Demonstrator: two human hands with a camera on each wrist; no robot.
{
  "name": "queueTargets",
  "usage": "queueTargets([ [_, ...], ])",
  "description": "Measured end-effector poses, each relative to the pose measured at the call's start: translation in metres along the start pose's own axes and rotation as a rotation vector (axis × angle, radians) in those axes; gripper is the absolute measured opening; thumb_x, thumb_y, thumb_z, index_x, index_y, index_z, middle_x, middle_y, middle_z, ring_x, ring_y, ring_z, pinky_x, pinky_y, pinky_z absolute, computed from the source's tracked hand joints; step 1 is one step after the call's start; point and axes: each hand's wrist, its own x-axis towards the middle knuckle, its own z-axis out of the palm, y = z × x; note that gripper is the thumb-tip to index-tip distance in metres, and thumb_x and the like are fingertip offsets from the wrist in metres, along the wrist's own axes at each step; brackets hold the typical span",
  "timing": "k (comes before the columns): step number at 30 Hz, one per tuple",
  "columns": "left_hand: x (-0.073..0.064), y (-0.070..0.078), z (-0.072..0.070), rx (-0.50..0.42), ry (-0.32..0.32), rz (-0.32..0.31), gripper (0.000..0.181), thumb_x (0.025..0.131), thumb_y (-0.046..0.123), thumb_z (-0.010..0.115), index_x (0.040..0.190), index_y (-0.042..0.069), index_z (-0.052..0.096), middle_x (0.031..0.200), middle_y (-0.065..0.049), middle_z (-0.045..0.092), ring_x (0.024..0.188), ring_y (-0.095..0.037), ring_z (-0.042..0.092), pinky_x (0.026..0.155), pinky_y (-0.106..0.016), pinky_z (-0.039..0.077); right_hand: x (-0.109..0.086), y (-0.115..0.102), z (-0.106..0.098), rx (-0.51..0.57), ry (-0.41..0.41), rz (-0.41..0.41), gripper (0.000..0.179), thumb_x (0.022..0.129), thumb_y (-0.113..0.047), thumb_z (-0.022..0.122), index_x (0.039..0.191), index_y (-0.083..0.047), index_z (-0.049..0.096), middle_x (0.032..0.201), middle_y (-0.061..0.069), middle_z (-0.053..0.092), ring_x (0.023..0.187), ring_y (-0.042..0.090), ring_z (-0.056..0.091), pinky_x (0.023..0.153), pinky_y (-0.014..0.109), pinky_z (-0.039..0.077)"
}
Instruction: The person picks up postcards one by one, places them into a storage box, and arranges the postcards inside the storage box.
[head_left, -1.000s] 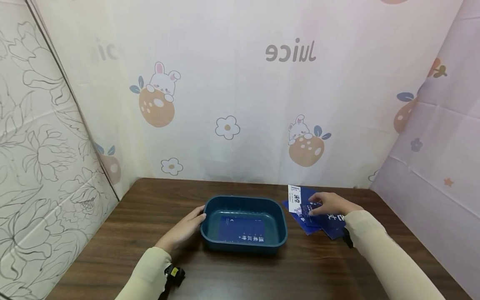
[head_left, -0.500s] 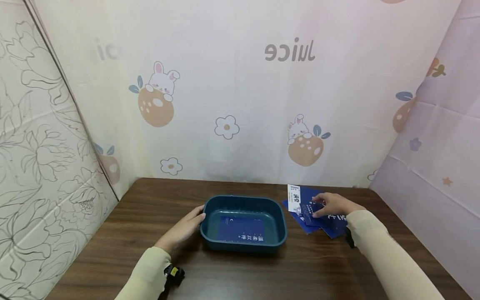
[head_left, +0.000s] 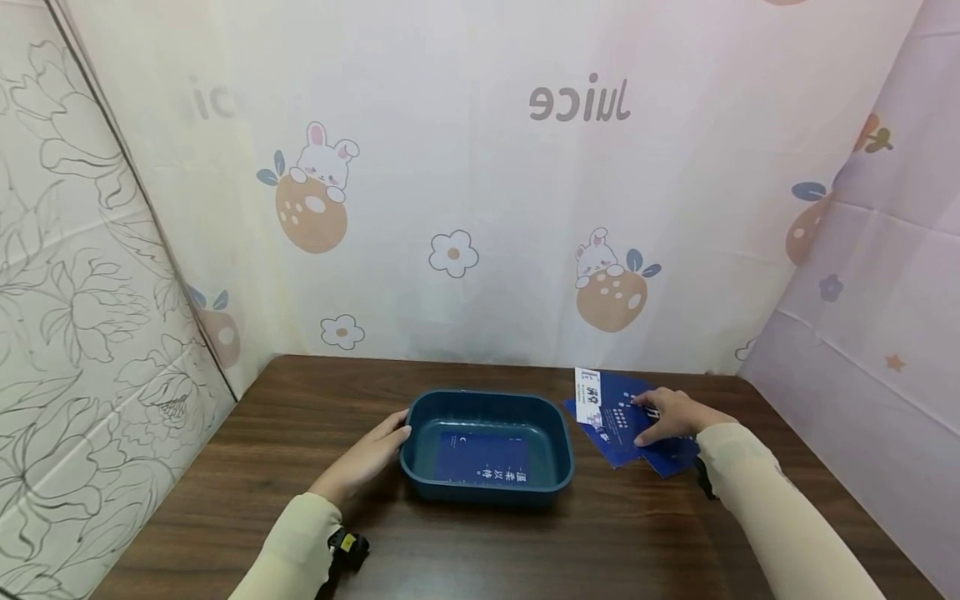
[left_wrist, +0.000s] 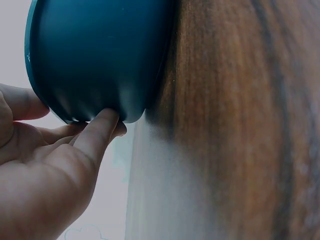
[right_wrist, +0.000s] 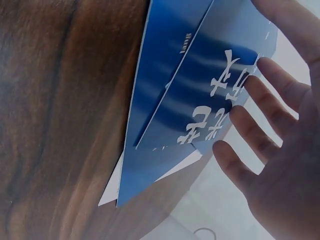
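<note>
In the head view, my left hand holds the left end of a dark teal rectangular plastic basin. Its thumb is at the rim and the fingers lie against the outer wall. A blue card with white characters lies flat inside the basin. To the right, my right hand hovers over or rests on several overlapping blue cards, its thumb and fingers spread apart. The right wrist view shows these fingers loosely bent close to a card with large white characters; contact is unclear.
The brown wood-grain table carries the basin and cards. A patterned curtain stands along its back edge, with more cloth at the right side. One card has a white panel at the pile's left.
My right hand has shifted slightly right across the cards, with thumb and fingers spread, uncovering more of the pile's left part. The left hand and basin stay in place.
</note>
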Motion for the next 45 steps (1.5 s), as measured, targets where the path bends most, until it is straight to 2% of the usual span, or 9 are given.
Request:
queueTargets([
  [10,0.0,0.0,0.0,-0.007,-0.01,0.003,0.05,0.11,0.021,0.038,0.156,0.003,0.029,0.159,-0.019,0.031,0.144,-0.035,0.032,0.113,-0.055,0.033,-0.001,-0.004,0.0,-0.028,0.021,0.016,0.088,0.073,-0.049,0.087,0.139,-0.001,0.055,0.139,0.033,0.047,0.124,0.056,0.04,0.094,0.076,0.037],
  [17,0.0,0.0,-0.001,-0.005,-0.012,0.006,0.051,0.11,0.022,0.039,0.156,0.002,0.029,0.159,-0.019,0.032,0.144,-0.035,0.032,0.112,-0.055,0.033,-0.002,-0.012,-0.003,-0.081,0.116,0.005,0.07,0.073,-0.045,0.087,0.126,-0.005,0.065,0.121,0.026,0.056,0.11,0.047,0.047,0.091,0.071,0.038],
  [23,0.001,0.0,-0.001,-0.014,-0.018,0.001,0.051,0.11,0.022,0.039,0.156,0.003,0.028,0.159,-0.019,0.031,0.145,-0.035,0.031,0.112,-0.055,0.033,-0.005,-0.017,-0.006,-0.084,0.152,-0.011,0.05,0.081,-0.035,0.083,0.118,-0.005,0.069,0.106,0.018,0.059,0.094,0.036,0.055,0.084,0.063,0.045],
  [28,0.002,-0.001,-0.001,-0.02,-0.019,0.002,0.051,0.11,0.023,0.039,0.157,0.003,0.028,0.159,-0.019,0.03,0.144,-0.035,0.032,0.113,-0.055,0.033,-0.004,-0.016,-0.005,-0.057,0.208,-0.03,0.032,0.089,-0.027,0.072,0.111,-0.004,0.07,0.102,0.016,0.06,0.092,0.033,0.056,0.083,0.062,0.044],
  [34,0.002,-0.002,-0.001,-0.021,-0.019,0.006,0.051,0.111,0.022,0.038,0.157,0.003,0.028,0.16,-0.02,0.029,0.144,-0.035,0.033,0.113,-0.054,0.033,-0.002,-0.011,-0.004,0.003,0.249,-0.01,0.026,0.094,-0.024,0.06,0.105,-0.002,0.067,0.102,0.015,0.062,0.091,0.033,0.056,0.082,0.062,0.042],
  [41,0.002,0.001,-0.001,-0.034,-0.021,0.001,0.051,0.111,0.022,0.038,0.157,0.003,0.028,0.16,-0.019,0.029,0.144,-0.035,0.032,0.113,-0.055,0.033,-0.005,-0.01,-0.007,0.082,0.207,0.001,0.028,0.1,-0.024,0.049,0.108,-0.001,0.062,0.104,0.017,0.066,0.091,0.033,0.058,0.086,0.063,0.04],
  [45,0.0,0.001,-0.002,-0.029,-0.031,0.0,0.051,0.111,0.022,0.037,0.157,0.004,0.027,0.16,-0.019,0.028,0.145,-0.035,0.031,0.113,-0.054,0.032,-0.007,-0.012,-0.008,0.129,0.192,-0.002,0.026,0.101,-0.023,0.047,0.108,-0.001,0.06,0.102,0.017,0.063,0.089,0.031,0.056,0.082,0.056,0.046],
])
